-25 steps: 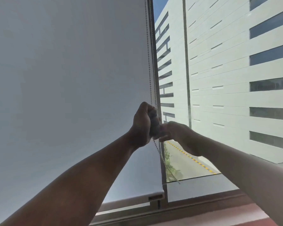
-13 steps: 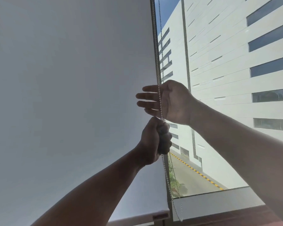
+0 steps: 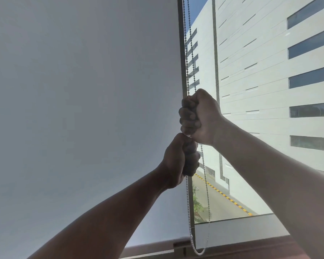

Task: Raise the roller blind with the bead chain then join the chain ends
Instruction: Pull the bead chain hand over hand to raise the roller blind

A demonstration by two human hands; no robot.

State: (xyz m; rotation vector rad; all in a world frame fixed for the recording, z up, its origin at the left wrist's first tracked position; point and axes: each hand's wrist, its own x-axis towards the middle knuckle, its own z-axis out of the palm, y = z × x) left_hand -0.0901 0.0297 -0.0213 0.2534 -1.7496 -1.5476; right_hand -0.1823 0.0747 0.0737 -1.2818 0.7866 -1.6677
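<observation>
A pale grey roller blind point(image 3: 82, 109) covers the left window pane almost down to the sill. Its white bead chain point(image 3: 190, 43) hangs in two strands along the blind's right edge and loops near the sill. My right hand point(image 3: 200, 116) is a fist closed on the chain, directly above my left hand point(image 3: 180, 157), which also grips the chain. The two fists touch. Below my left hand the chain hangs free down to its loop.
A dark vertical window frame point(image 3: 181, 53) stands just behind the chain. The right pane shows a white building point(image 3: 269, 71) and a road outside. A reddish-brown sill point(image 3: 251, 247) runs along the bottom.
My right hand was open above the left half a second ago; now it has closed on the chain. The view has tilted up a little, so the blind's bottom bar sits lower in frame.
</observation>
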